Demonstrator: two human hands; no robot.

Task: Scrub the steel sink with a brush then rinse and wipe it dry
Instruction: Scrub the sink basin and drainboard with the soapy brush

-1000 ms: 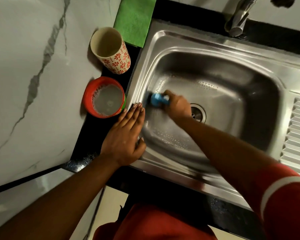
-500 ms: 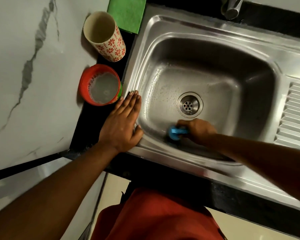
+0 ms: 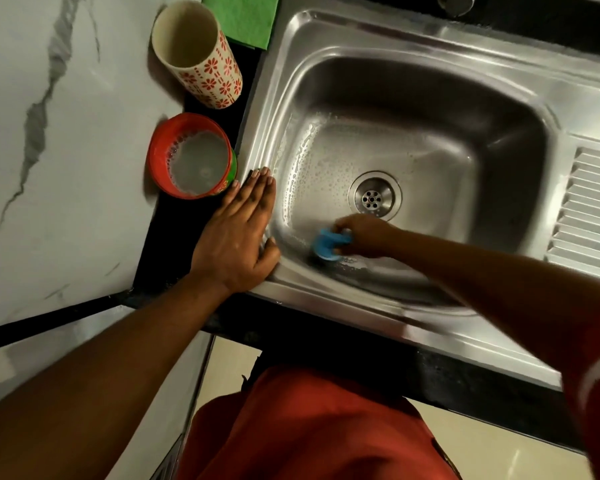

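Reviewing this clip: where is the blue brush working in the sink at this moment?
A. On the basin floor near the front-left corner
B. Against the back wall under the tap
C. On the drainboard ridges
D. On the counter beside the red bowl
A: the right hand holds the blue brush on the floor of the steel sink, in front and to the left of the drain.

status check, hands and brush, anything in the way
Right hand grips blue brush on sink floor, near drain. Left hand flat on sink rim. Nothing blocking.

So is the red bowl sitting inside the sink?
No, the red bowl sits on the counter, left of the sink.
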